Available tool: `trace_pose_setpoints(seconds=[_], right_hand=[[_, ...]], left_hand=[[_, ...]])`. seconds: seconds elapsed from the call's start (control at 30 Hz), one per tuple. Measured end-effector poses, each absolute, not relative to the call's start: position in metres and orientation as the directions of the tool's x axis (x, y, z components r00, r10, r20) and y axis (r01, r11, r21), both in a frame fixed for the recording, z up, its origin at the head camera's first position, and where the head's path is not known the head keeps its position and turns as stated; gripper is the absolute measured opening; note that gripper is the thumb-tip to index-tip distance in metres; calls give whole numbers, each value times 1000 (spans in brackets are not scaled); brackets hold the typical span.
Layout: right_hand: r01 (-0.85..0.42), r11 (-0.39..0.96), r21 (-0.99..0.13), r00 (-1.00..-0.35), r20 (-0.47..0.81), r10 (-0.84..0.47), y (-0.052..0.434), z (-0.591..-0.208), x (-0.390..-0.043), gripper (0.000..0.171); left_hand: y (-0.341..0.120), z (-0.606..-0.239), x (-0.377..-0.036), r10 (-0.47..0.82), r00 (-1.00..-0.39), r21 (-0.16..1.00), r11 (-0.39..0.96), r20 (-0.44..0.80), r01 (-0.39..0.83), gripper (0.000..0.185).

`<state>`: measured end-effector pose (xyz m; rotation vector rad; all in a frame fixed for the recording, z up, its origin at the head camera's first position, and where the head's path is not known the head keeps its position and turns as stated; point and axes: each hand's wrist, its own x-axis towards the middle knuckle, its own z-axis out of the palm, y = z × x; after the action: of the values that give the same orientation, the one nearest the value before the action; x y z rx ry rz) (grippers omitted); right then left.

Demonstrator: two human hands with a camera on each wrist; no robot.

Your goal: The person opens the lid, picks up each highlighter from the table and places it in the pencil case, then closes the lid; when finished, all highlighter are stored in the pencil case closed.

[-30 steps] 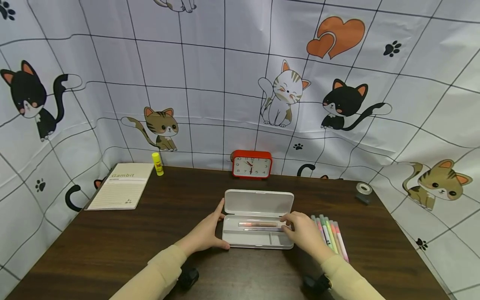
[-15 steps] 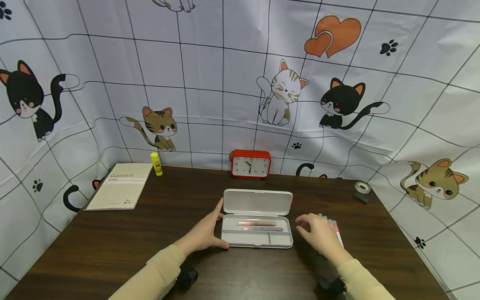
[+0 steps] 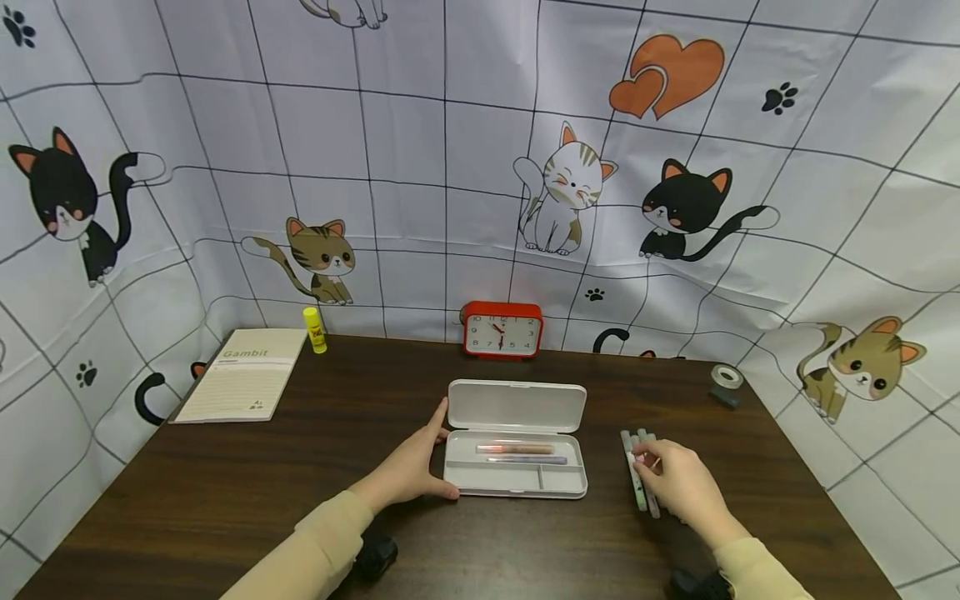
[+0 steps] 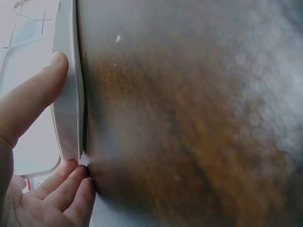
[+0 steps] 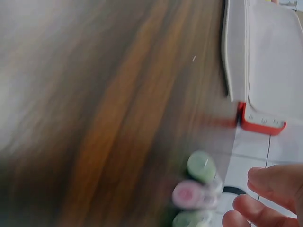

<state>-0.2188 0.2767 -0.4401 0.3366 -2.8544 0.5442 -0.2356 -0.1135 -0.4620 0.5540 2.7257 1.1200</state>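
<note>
A white pencil case (image 3: 517,406) lies with its lid raised in the middle of the head view. Inside its long compartment are an orange marker (image 3: 517,449) and a purple marker (image 3: 527,460). My left hand (image 3: 411,465) grips the case's left end, thumb at the front corner and fingers at the back. To the right, several markers (image 3: 636,479) lie side by side, partly hidden under my right hand (image 3: 686,483). In the right wrist view, the thumb and fingers are parted with nothing between them, close to green (image 5: 201,166) and pink (image 5: 185,194) marker ends.
A red clock (image 3: 502,330) stands behind the case at the table's back edge. At the back left are a notebook (image 3: 243,375) and a yellow glue stick (image 3: 315,330). A tape roll on a dark dispenser (image 3: 726,383) sits at the back right.
My right hand has left the purple marker in the case and moved right, over the loose markers. My left hand has stayed on the case.
</note>
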Motion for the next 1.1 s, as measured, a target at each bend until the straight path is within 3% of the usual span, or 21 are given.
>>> trace_pose_setpoints(seconds=[0.5, 1.1], right_hand=[[-168, 923, -347, -975, 199, -103, 325, -444, -206, 16], [-108, 916, -387, -990, 129, -63, 334, -458, -205, 21]], left_hand=[[-113, -458, -235, 389, -921, 709, 649, 1, 276, 130], [-114, -468, -235, 374, -927, 694, 664, 13, 278, 131]])
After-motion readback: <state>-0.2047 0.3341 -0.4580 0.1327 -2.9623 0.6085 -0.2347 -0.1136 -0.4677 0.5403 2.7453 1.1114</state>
